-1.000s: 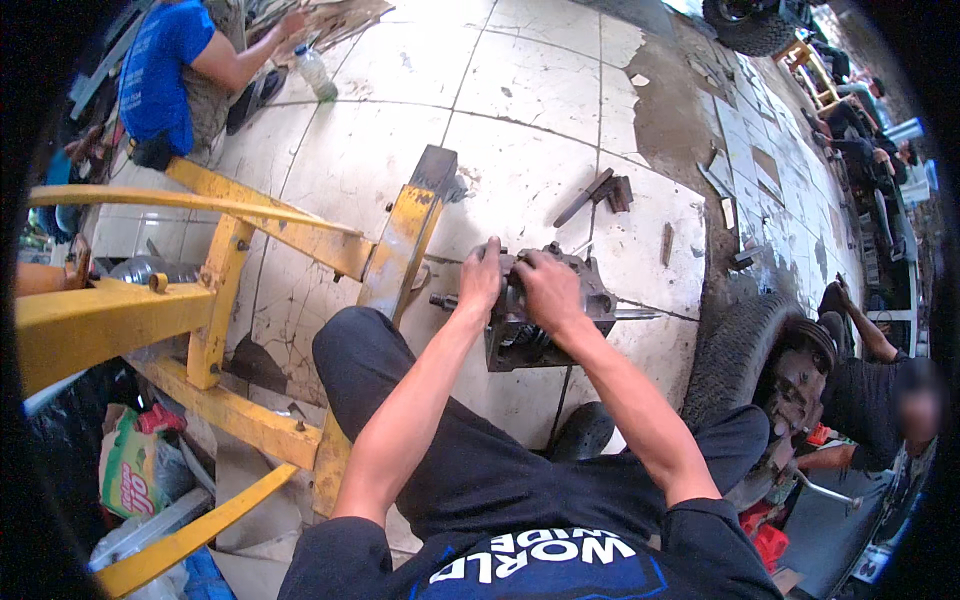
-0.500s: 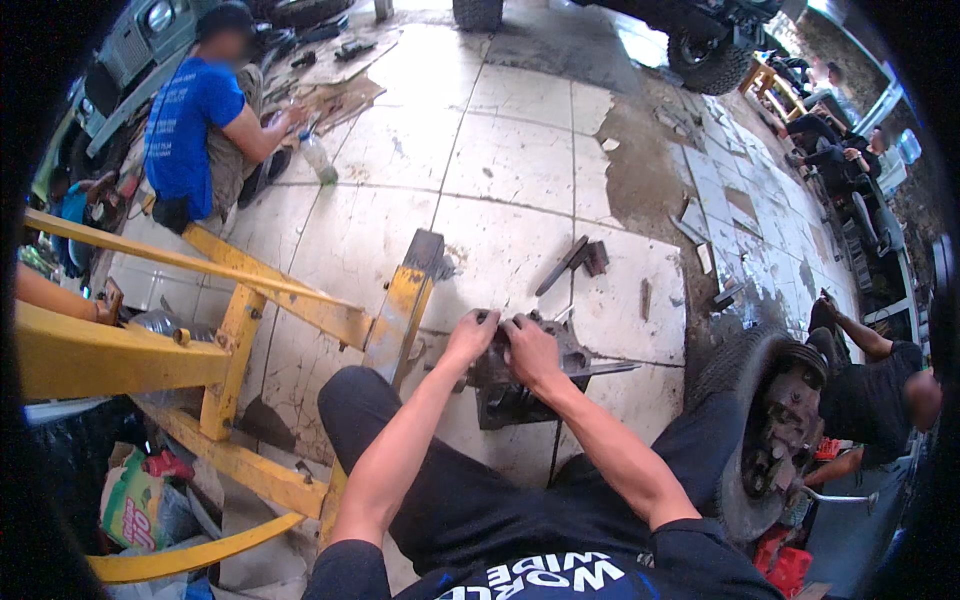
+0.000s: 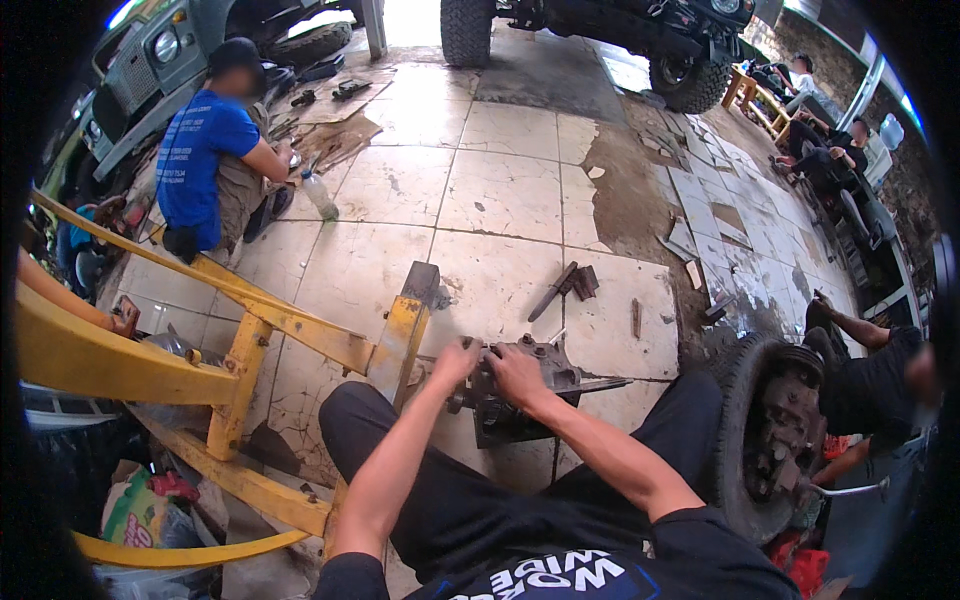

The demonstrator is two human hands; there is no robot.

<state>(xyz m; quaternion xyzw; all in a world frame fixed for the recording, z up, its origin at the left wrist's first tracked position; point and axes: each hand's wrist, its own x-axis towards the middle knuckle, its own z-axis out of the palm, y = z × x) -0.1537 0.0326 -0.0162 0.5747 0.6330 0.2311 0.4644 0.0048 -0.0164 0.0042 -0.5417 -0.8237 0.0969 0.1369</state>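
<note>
A dark metal gearbox-like casting [image 3: 520,405] with a shaft sticking out to its right lies on the tiled floor between my knees. My left hand [image 3: 455,362] rests on its upper left side with the fingers curled on the housing. My right hand [image 3: 517,372] lies on top of the casting, fingers bent over it. Whether either hand holds a small tool or part is hidden. My legs in dark trousers flank the casting.
A yellow steel frame [image 3: 240,345] stands at my left. A hammer [image 3: 560,288] and metal bits lie on the tiles beyond. A wheel hub with tyre [image 3: 765,440] sits at right beside a crouching person [image 3: 870,375]. Another person in blue [image 3: 205,165] squats far left; vehicles stand behind.
The view has tilted up, showing more of the floor and vehicles ahead. Both hands stay on the casting, with the left shifted slightly on its left side.
</note>
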